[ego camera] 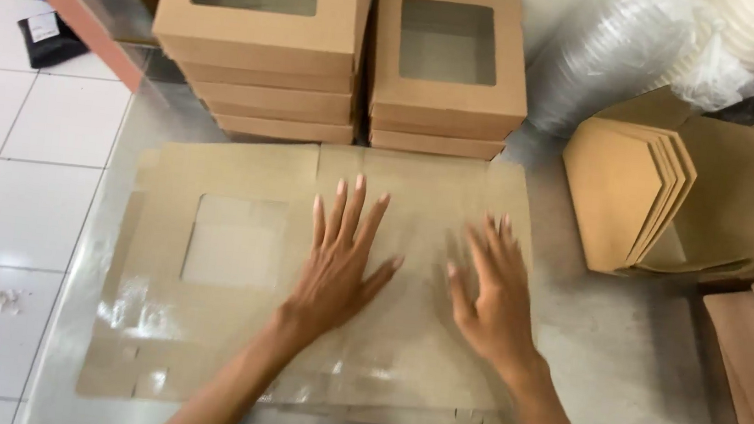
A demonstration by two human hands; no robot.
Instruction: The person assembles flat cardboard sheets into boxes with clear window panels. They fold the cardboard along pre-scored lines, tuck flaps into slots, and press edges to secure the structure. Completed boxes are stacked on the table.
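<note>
A flat cardboard sheet [229,318] with a square window is spread on the grey surface [639,357]. The left hand [340,259] and right hand [494,292] are pressed flat on it, fingers spread, nothing grasped. Behind the sheet, two stacks of folded window boxes [268,54] are seen, the top ones empty. Right of the sheet, folded cartons [623,194] are piled.

Flat box blank [229,318]: brown kraft cardboard, matt, with a glossy clear-film window [234,241] and shiny film at its near edge. Far stacked boxes [263,54]: same matt kraft, film windows. Table [621,355]: smooth grey metal, dull sheen. Far right bag [614,50]: clear crinkled plastic. Left floor [18,205]: glossy white tile.
</note>
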